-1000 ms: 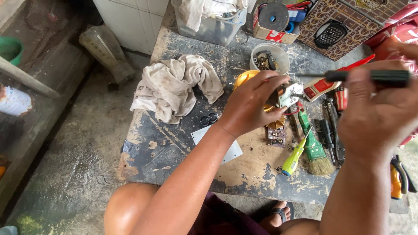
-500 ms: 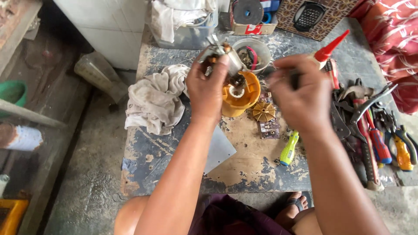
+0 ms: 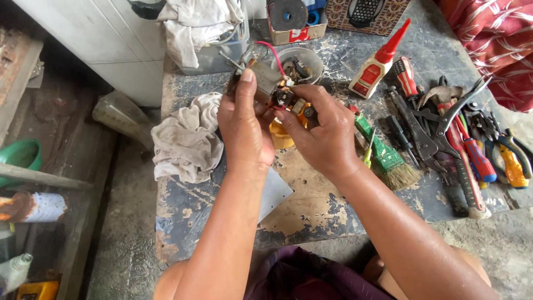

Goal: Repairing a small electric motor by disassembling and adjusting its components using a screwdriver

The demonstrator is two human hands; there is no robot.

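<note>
Bare bench [image 3: 311,214] in front was open for a hand. Rag [image 3: 186,139] blocked left; brush [image 3: 388,161] and tool pile [image 3: 461,139] crowded right; bowl [image 3: 302,61] and glue bottle [image 3: 377,64] sat behind.

Rag [image 3: 186,139] on the surface's [image 3: 311,214] left edge, tool pile [image 3: 461,133] at right edge, bowl [image 3: 302,64] and bottle [image 3: 378,64] toward the back.

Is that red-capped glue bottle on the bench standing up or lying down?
Lying down. The glue bottle rests on its side on the bench, its red nozzle pointing up-right in the picture, beside the pliers.
</note>
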